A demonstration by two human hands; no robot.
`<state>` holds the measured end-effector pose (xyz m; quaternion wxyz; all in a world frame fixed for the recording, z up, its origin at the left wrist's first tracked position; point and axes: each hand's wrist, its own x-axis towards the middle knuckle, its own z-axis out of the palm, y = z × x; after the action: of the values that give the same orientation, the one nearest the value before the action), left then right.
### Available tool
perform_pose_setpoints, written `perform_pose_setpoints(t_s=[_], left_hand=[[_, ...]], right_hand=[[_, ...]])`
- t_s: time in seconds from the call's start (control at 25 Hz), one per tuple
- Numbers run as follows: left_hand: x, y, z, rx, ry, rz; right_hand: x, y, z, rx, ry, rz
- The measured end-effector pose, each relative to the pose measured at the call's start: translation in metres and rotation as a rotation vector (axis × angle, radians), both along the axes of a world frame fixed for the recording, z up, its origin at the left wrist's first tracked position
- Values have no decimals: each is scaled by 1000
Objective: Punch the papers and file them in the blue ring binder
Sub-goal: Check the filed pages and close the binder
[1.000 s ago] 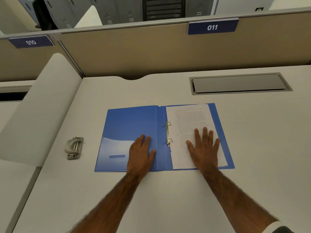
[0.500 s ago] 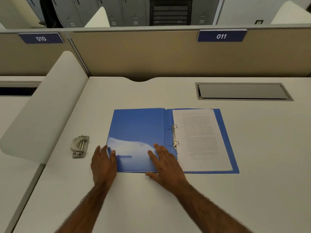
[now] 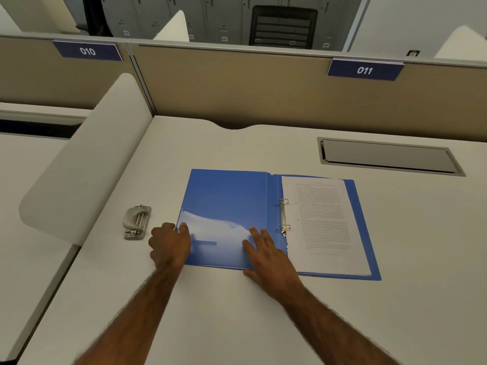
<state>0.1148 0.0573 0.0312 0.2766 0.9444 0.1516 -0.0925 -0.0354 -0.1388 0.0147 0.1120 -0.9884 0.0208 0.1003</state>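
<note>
**Nearly filed: papers sit at the rings, cover yet to close**

From the head view, we find the blue ring binder (image 3: 226, 196) lying open and flat on the desk (image 3: 263, 312), near the middle and close to the near edge. The papers (image 3: 324, 227) lie as one stack on its right half. Their left margin is tucked at the two metal rings (image 3: 283, 214) beside the spine. The rings look closed over that margin, though we cannot make out the holes themselves.

The hole punch (image 3: 137, 222) stands just left of the binder, apart from it, with nobody touching it and no sheet in it. We see no loose sheet elsewhere on the desk. From this we judge the punching done and the filing all but done.

The left hand (image 3: 170, 246) is at the near left edge of the open front cover. Its thumb lies on top of the cover and its fingers curl at the edge, so it seems to grip that edge. The right hand (image 3: 268, 256) lies flat on the inside of the same cover near the spine. Its fingers are straight and spread, and it holds nothing.

What is left, as we read it, is to swing the front cover over to the right onto the papers and shut the binder. The right hand would need to come off the cover first.
</note>
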Motion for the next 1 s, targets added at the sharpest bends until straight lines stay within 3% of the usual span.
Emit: perform_pose_setpoints(t_s=[0.28, 0.52, 0.64, 0.8, 1.0], left_hand=[[3, -2, 3, -31, 46, -15], [15, 3, 10, -330, 179, 53], [20, 4, 33, -284, 162, 63], [19, 2, 85, -487, 56, -44], [-12, -32, 152, -656, 71, -259]], right_hand=[[-11, 10, -16, -83, -61, 0], [-26, 15, -18, -35, -125, -81], [-29, 13, -22, 15, -130, -121], [-31, 7, -4, 224, -172, -168], [-20, -13, 63, 730, -221, -436]])
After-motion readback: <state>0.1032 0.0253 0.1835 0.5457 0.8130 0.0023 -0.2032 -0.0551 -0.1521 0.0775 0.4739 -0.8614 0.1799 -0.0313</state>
